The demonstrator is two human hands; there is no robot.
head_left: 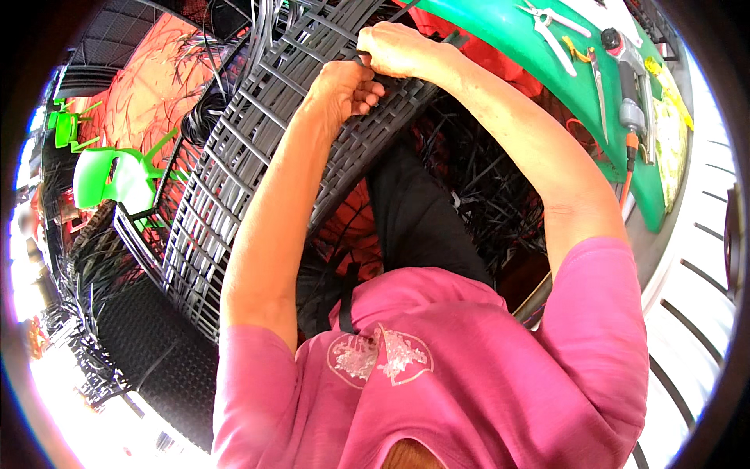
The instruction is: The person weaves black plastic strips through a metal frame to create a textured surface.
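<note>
A large wicker panel (258, 133) of dark grey plastic strips lies slanted across my lap, with open lattice on its left part and a tight weave (367, 144) along its right edge. My left hand (349, 87) rests at that woven edge, its fingers curled inward. Close beside it and slightly farther away, my right hand (397, 50) is closed, the fingertips bent down toward the left thumb. A short dark piece of strip shows between the two hands; most of it is hidden by the fingers.
To the right, a green table (500, 19) holds white-handled cutters (553, 37), a long pointed tool (599, 98) and a power tool (627, 86) with an orange hose. Bright green chairs (129, 178) and a dark woven piece (156, 352) stand left. Loose strips litter the red floor covering (160, 70).
</note>
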